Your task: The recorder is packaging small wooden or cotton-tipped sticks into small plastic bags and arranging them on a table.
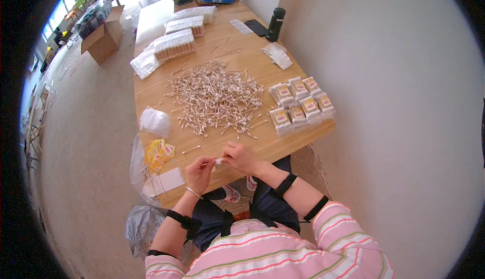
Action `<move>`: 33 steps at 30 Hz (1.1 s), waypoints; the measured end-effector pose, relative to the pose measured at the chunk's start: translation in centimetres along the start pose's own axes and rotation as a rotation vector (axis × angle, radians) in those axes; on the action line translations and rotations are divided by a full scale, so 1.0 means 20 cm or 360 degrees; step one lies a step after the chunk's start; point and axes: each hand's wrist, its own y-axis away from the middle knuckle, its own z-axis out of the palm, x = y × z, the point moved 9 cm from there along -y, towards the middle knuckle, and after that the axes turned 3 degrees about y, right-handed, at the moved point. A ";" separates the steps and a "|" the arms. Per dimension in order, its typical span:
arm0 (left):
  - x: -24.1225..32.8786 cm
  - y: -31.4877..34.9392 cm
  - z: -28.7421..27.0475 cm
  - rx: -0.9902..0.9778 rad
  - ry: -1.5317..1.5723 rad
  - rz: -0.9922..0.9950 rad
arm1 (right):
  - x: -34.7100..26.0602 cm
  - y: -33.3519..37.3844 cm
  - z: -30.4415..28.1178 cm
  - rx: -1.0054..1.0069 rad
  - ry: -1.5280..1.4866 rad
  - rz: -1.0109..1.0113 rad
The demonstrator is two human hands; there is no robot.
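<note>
At the table's near edge, my left hand (201,172) and my right hand (239,158) meet with their fingertips pinched. Between them is a small whitish bundle (219,162) that looks like cotton swabs; fingers cover most of it. Just beyond spreads a large loose pile of cotton swabs (214,97). One single swab (191,149) lies left of my hands. Yellow printed cards (159,154) are heaped near the left edge, with white cards (168,180) below them and a stack of clear plastic bags (155,122) above.
Filled swab packs (298,108) stand in rows at the right edge. Bundled packs (174,45) sit at the far left. A dark bottle (275,24), a phone (256,27) and crumpled paper (277,55) lie far right. A wall (384,102) rises on the right; a grey plastic bag (144,228) is down left.
</note>
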 end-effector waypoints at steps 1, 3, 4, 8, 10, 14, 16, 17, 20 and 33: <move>0.02 0.00 0.02 -0.0066 -0.0128 0.0006 | 0.01 0.01 -0.01 -0.0001 -0.0001 -0.0007; -0.02 -0.01 0.06 -0.0100 -0.0010 0.0003 | 0.00 0.04 -0.01 -0.0020 0.0037 -0.0113; -0.05 -0.01 0.07 -0.0140 0.0111 -0.0002 | 0.00 0.04 -0.01 -0.0020 0.0031 -0.0124; -0.20 -0.04 -0.01 -0.0051 0.0143 -0.0182 | 0.19 0.11 -0.12 0.0197 -0.0304 0.0152; -0.17 -0.07 -0.16 0.0120 -0.0073 -0.0045 | 0.41 0.18 -0.28 0.0563 -0.0461 0.0455; -0.22 -0.05 -0.34 0.0142 -0.0752 0.0057 | 0.73 0.36 -0.65 0.1282 -0.0360 0.0524; -0.23 -0.06 -0.33 0.0136 -0.0842 0.0086 | 0.90 0.46 -0.79 0.1500 -0.0385 0.0690; -0.23 -0.07 -0.31 0.0127 -0.0930 0.0116 | 1.04 0.53 -0.80 0.1539 -0.0537 0.0920; -0.28 -0.10 -0.28 0.0085 -0.1093 0.0140 | 1.02 0.66 -0.98 0.1890 0.0496 0.1113; -0.34 -0.10 -0.27 -0.0058 -0.1368 -0.0155 | 0.12 -0.77 -0.32 0.0117 0.0104 0.0201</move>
